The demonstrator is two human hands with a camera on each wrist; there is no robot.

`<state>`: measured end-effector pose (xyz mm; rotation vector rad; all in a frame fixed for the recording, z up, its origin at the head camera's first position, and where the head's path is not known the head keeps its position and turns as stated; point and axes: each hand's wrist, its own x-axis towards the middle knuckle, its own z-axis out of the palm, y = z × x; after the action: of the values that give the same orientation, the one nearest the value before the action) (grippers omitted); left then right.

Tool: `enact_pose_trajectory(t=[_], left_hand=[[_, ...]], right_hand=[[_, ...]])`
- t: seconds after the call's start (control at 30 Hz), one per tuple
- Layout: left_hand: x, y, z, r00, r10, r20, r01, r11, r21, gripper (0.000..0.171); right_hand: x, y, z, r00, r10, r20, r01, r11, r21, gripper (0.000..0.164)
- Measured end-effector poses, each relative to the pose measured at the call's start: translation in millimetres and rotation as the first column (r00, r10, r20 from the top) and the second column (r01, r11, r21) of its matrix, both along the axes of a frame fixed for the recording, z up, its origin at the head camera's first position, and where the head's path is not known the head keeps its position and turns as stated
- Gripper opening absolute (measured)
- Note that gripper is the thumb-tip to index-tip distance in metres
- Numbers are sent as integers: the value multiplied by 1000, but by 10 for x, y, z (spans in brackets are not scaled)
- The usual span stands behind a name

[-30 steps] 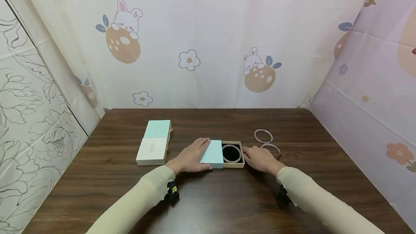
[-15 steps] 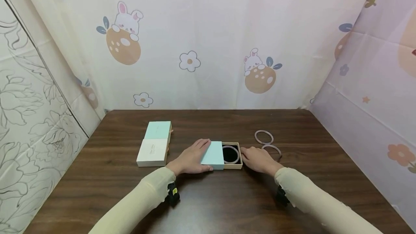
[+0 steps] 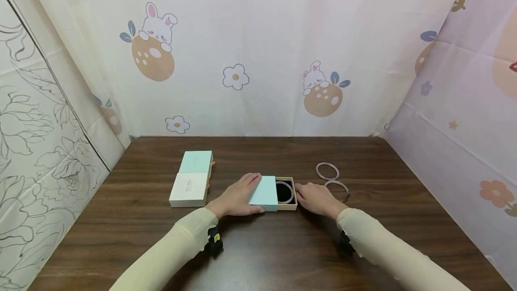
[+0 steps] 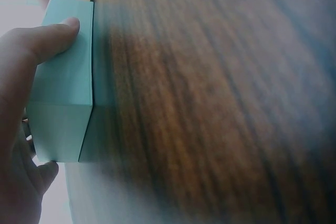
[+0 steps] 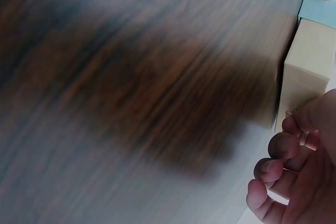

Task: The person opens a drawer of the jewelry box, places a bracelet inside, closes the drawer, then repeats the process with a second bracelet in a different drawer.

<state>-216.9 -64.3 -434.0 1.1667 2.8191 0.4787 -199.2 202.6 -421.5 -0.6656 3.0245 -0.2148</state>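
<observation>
Now the tray, on the table between both hands, sits deeper in its cover than a second ago, leaving the ring more covered; the left hand grips the cover; the right hand, fingers curled, meets the tray's end, any pinch unclear.

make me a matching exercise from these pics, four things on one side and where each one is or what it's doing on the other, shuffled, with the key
1. left hand
2. right hand
3. two loose rings
4. white box

A. at the outer end of the cream drawer
B. beside a mint box
C. gripping the mint sleeve
D. lying on the table beyond the right hand

Pairs: 1-C, 2-A, 3-D, 4-B
</observation>
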Motion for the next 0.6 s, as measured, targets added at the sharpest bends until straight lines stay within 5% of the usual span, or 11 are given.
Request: enact_pose_trajectory(t=[0.6], left_hand=[[13, -2, 12, 1000, -7, -6, 7, 1000, 14, 92]], right_hand=[[-9, -133, -7, 999, -10, 32, 10, 1000, 1, 18]])
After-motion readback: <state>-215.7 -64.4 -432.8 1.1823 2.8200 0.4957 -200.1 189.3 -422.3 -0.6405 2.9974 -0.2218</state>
